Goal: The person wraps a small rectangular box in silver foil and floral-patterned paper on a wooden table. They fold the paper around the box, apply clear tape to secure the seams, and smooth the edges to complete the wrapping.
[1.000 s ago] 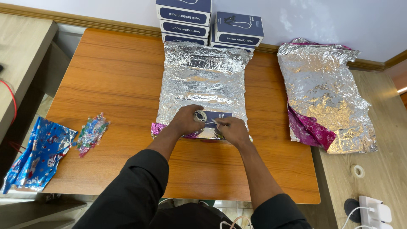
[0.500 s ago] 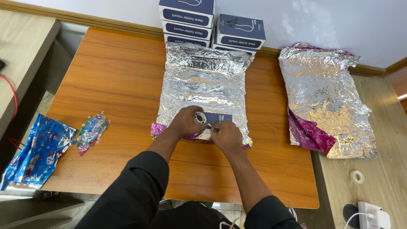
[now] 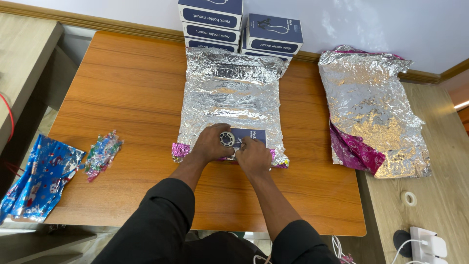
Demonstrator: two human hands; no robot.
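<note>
Head view: left hand point(image 3: 211, 144) grips a tape roll point(image 3: 226, 139) at 6 o'clock on the foil sheet point(image 3: 232, 100); right hand point(image 3: 252, 153) pinches its tape end over the box point(image 3: 251, 134), both touching.

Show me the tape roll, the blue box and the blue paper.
tape roll point(image 3: 226, 139), head view, on its hub
blue box point(image 3: 254, 135), head view, on its top face
blue paper point(image 3: 36, 178), head view, on its middle

Orange-brown wood-grain worktop point(image 3: 132, 93) stands against a pale white wall point(image 3: 371, 24) with a wooden skirting strip point(image 3: 97, 24) along its foot. Lighter beige wooden tables flank it, one at left point(image 3: 22, 54), one at right point(image 3: 439, 195). Even, soft light.
</note>
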